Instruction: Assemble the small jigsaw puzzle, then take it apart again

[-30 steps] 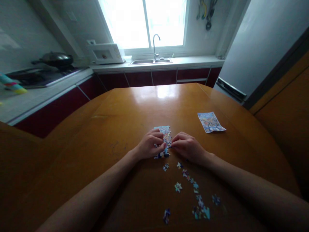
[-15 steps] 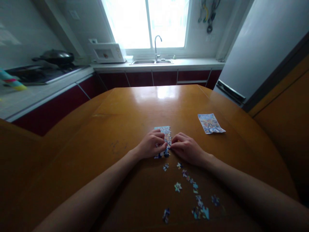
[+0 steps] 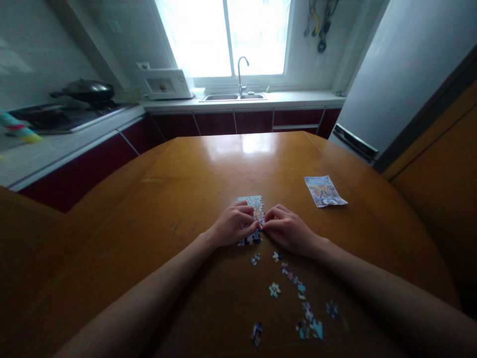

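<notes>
Head view: left hand [image 3: 233, 226] grip narrow, fingers curled down onto the assembled puzzle section [image 3: 256, 205]. Right hand [image 3: 288, 229] grip narrow, fingertips pinched at the section's right edge, thumbs of both hands nearly meeting; can't tell if a piece is between them. Section lies flat mid-tabletop [image 3: 179, 199]. Loose puzzle pieces [image 3: 298, 291] scattered nearer the person. Printed picture card [image 3: 325, 191] well apart to the right, print too small to read.

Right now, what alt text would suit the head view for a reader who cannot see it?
The left hand and right hand meet on a part-built jigsaw on a wooden table. Loose pieces lie scattered nearer the person, a printed sheet lies to the right, and a kitchen sink sits under a window beyond.
</notes>
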### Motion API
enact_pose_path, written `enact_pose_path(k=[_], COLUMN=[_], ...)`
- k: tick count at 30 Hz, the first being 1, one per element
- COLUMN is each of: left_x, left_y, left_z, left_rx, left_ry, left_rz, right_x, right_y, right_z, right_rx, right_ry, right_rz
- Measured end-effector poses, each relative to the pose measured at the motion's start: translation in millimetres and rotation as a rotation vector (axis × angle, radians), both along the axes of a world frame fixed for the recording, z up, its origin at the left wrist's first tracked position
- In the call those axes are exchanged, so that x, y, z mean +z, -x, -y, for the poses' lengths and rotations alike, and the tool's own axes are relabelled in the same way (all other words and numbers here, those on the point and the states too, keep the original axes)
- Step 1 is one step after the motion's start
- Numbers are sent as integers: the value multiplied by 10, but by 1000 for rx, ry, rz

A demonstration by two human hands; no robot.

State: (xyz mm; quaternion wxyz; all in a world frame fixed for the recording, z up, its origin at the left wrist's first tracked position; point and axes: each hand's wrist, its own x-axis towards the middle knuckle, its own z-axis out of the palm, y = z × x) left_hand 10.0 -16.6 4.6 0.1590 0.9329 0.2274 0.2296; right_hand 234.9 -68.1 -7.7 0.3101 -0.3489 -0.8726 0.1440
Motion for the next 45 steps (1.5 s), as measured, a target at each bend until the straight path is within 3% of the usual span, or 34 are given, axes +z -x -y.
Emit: enact_pose_path(k=[11, 18, 30, 38, 45], left_x=[14, 34, 12, 34, 45], left_y=[-8, -7, 0, -7, -20], left_z=[5, 11, 5, 9, 17], left_rx=[-10, -30, -75, -24, 6], left_ry=[6, 37, 82, 61, 67], left_rz=[7, 20, -17, -3, 46], right_x=[21, 5, -7, 5, -46], right_y=[-18, -60, -27, -22, -63], right_z=[7, -65, -10, -12, -79], right_rx=[11, -284, -98, -97, -227], right_ry=[-10, -102, -9, 20, -44], right_rz=[30, -128, 16, -28, -184])
